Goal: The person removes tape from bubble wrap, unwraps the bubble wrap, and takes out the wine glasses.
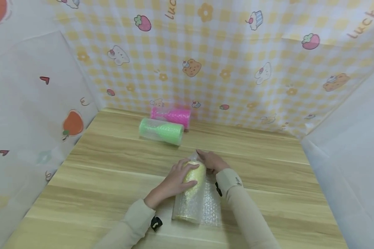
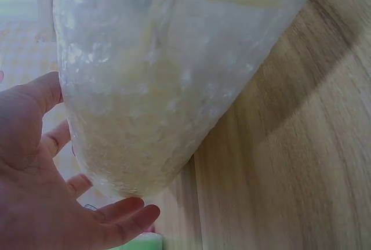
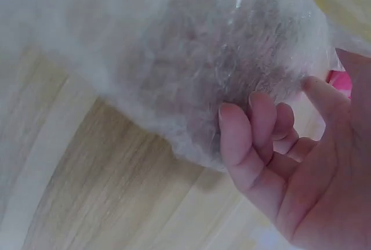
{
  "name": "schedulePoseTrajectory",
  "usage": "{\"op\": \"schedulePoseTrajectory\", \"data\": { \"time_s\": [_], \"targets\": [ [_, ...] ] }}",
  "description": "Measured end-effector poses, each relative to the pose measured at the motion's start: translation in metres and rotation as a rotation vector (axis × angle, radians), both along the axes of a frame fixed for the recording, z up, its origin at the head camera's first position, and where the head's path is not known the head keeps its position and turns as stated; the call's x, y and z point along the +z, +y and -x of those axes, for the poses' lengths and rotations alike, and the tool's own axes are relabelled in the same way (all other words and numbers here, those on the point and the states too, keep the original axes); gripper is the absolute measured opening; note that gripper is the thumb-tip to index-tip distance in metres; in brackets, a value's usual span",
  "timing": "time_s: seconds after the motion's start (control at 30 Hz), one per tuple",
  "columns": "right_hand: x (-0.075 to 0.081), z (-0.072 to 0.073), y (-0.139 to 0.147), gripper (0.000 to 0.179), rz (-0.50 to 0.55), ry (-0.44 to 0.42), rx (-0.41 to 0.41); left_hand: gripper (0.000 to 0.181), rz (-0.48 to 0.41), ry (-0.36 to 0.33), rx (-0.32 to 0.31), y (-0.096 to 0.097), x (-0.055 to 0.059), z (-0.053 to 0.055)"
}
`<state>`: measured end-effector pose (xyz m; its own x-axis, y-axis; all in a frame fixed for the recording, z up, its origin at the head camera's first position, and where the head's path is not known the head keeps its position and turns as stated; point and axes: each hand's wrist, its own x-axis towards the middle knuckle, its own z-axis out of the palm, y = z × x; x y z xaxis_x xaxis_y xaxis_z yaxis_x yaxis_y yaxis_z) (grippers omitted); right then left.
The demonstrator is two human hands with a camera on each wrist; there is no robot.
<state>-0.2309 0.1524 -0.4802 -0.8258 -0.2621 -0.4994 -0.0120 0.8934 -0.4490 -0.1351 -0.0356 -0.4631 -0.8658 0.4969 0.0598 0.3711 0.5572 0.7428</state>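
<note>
A yellow goblet-shaped cup (image 1: 197, 174) lies on its side, rolled in clear bubble wrap (image 1: 212, 207). My left hand (image 1: 172, 181) holds the wide end from the left, its thumb and fingers spread round the wrapped curve. In the left wrist view this hand (image 2: 64, 174) cups the tapering wrapped side. At the far end of the roll, my right hand (image 1: 215, 162) grips the wrap's edge, one finger reaching toward its far corner. The right wrist view shows the right hand's fingers (image 3: 237, 140) curled against the wrap. A loose flap extends to the right of the cup.
Beyond the hands, a green wrapped cup (image 1: 171, 132) lies on its side, with a pink wrapped cup (image 1: 180, 116) just behind it. Both are on the wood-grain table (image 1: 268, 159). A patterned cloth (image 1: 230, 83) hangs along the table's back edge.
</note>
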Motion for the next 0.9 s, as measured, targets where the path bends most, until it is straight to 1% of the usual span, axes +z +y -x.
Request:
{"op": "schedulePoseTrajectory", "data": {
  "time_s": [0.17, 0.23, 0.37, 0.47, 0.6, 0.8, 0.9],
  "targets": [
    [0.004, -0.001, 0.009, 0.055, 0.081, -0.034, 0.013, 0.053, 0.012, 0.007, -0.009, 0.004, -0.001, -0.001],
    [0.005, -0.004, 0.014, 0.055, 0.148, -0.049, 0.021, 0.052, 0.018, 0.011, -0.015, 0.005, -0.001, -0.001],
    [0.006, -0.010, 0.024, 0.058, 0.282, -0.060, 0.073, 0.052, 0.021, 0.015, -0.013, 0.006, -0.002, -0.002],
    [0.006, -0.015, 0.025, 0.060, 0.261, -0.037, 0.078, 0.052, 0.018, 0.021, -0.016, 0.006, -0.002, -0.002],
    [0.005, -0.019, 0.021, 0.063, 0.178, -0.008, 0.038, 0.052, 0.016, 0.024, -0.026, 0.006, -0.001, -0.002],
    [0.006, -0.020, 0.019, 0.069, 0.169, 0.010, 0.043, 0.052, 0.024, 0.018, -0.015, 0.006, -0.001, -0.001],
    [0.006, -0.026, 0.023, 0.071, 0.183, 0.021, 0.054, 0.052, 0.014, 0.009, -0.012, 0.005, -0.002, -0.002]
  ]
}}
